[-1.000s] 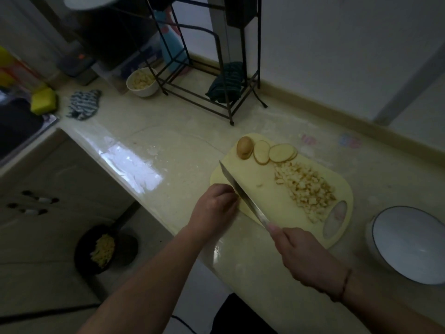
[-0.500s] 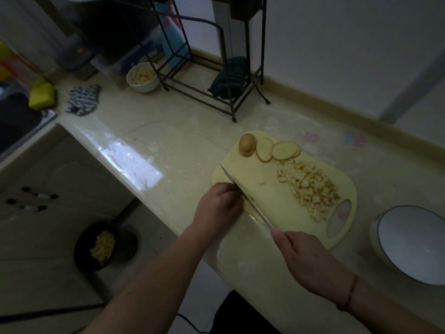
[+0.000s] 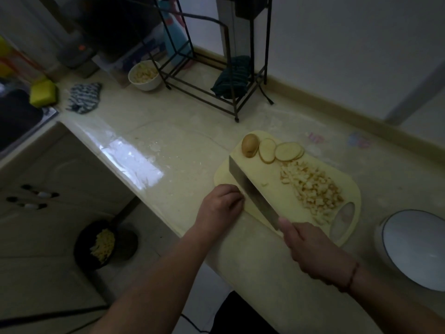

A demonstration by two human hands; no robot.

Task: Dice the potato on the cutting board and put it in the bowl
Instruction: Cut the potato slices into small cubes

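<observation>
A pale yellow cutting board lies on the counter. A heap of diced potato covers its right half. At its far edge sit a potato end with skin and a few round slices. My right hand grips the handle of a broad knife; its blade slants across the board's left part with its flat side showing. My left hand rests with curled fingers at the board's near-left edge, against the blade. An empty white bowl stands to the right of the board.
A black wire rack with a dark cloth stands behind the board. A small white bowl of diced potato, a striped cloth and a yellow sponge lie far left by the sink. A dark pan of potato pieces sits on the floor.
The knife blade has tipped over, so its broad flat side now shows instead of a thin edge. My left hand stays at the board's near-left edge. The camera view shifted slightly.
</observation>
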